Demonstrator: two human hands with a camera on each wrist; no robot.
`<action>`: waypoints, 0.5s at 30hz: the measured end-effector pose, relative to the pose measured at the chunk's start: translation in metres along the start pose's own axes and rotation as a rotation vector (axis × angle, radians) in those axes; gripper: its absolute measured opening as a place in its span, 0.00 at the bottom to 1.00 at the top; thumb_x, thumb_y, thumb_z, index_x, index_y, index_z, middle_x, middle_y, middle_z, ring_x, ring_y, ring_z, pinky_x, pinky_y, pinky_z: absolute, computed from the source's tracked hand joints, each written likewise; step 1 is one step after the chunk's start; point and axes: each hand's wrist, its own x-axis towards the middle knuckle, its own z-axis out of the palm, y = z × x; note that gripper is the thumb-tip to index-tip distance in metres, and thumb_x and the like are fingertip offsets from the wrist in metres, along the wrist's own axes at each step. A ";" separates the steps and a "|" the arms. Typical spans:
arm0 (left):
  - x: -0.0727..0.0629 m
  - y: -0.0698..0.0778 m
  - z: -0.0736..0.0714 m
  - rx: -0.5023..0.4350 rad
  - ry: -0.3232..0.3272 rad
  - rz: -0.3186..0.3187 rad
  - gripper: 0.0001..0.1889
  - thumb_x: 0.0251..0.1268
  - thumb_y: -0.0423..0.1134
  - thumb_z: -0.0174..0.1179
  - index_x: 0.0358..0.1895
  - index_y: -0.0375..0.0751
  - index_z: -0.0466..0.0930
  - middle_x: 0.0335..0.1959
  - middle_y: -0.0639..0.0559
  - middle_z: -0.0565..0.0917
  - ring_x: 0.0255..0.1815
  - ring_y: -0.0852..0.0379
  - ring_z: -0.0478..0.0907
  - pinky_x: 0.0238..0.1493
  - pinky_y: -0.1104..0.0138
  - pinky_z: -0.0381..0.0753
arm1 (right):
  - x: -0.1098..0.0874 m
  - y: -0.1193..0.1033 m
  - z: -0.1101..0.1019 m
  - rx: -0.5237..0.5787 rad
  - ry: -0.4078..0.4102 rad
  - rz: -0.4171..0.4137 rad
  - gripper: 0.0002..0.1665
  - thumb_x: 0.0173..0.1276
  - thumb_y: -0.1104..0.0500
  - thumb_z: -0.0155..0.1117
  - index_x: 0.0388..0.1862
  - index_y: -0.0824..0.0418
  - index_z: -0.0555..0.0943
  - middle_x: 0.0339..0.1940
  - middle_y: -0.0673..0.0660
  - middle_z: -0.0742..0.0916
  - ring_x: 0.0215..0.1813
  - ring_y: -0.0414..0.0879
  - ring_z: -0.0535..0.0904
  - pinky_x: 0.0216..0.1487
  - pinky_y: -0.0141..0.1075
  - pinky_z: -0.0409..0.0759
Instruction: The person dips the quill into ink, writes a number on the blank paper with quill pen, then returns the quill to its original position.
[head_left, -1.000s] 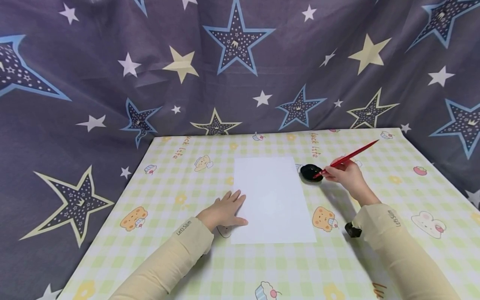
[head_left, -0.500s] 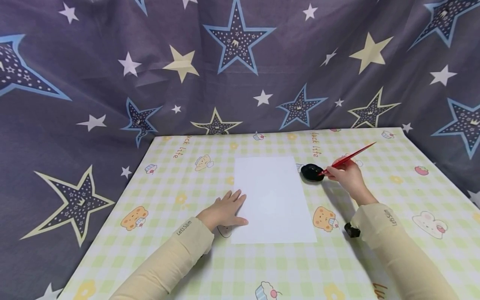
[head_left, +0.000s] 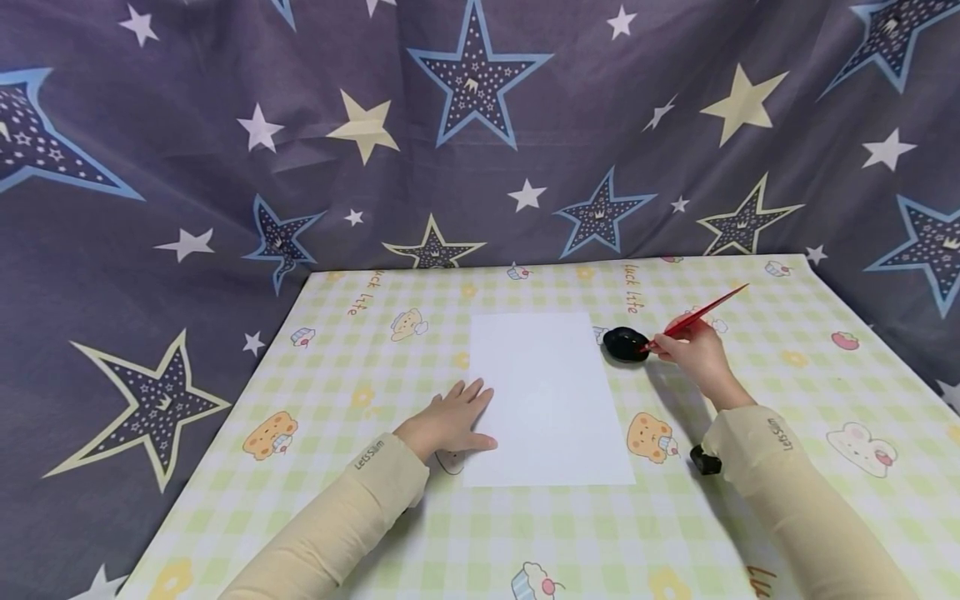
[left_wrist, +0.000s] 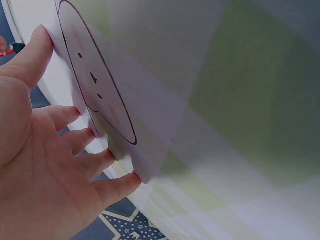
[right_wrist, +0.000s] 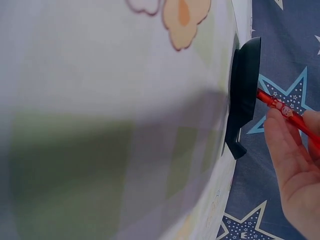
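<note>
A white sheet of paper [head_left: 551,400] lies flat on the table. My left hand [head_left: 450,421] rests on its left edge, fingers spread, palm down; in the left wrist view the fingertips [left_wrist: 132,181] touch the surface. At the paper's upper right sits a small black dish [head_left: 625,344] with a glossy dark inside. My right hand [head_left: 697,354] pinches a slim red brush [head_left: 705,311] between thumb and fingers, its tapered handle slanting up to the right. The brush's lower end is inside the dish, hidden behind the rim in the right wrist view.
A green-checked tablecloth [head_left: 360,517] with cartoon prints covers the table. Behind and to the left hangs a dark curtain [head_left: 285,67] with stars. A small black object [head_left: 705,460] shows at the right sleeve's cuff.
The brush's lower end has shifted slightly right within the dish, and its handle tip has dropped a little. The left hand stays in place on the paper.
</note>
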 end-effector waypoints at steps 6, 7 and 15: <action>-0.001 0.000 0.000 -0.010 -0.006 0.003 0.42 0.61 0.55 0.57 0.72 0.39 0.49 0.73 0.43 0.45 0.72 0.41 0.37 0.66 0.44 0.42 | 0.000 0.000 0.000 -0.028 -0.013 0.014 0.11 0.66 0.66 0.57 0.41 0.74 0.69 0.38 0.70 0.81 0.31 0.41 0.82 0.36 0.32 0.80; -0.001 0.000 0.000 -0.009 -0.007 0.002 0.42 0.61 0.55 0.57 0.72 0.39 0.49 0.73 0.43 0.44 0.72 0.41 0.37 0.66 0.44 0.42 | 0.000 0.000 0.000 -0.032 -0.014 0.017 0.12 0.66 0.66 0.57 0.41 0.74 0.69 0.39 0.70 0.80 0.31 0.40 0.82 0.36 0.32 0.80; -0.003 0.002 -0.002 -0.018 -0.002 0.005 0.42 0.61 0.54 0.57 0.72 0.38 0.49 0.73 0.43 0.45 0.72 0.41 0.37 0.66 0.44 0.42 | 0.001 -0.001 0.000 -0.046 -0.017 0.033 0.13 0.66 0.65 0.58 0.42 0.73 0.69 0.40 0.70 0.80 0.33 0.43 0.83 0.39 0.34 0.80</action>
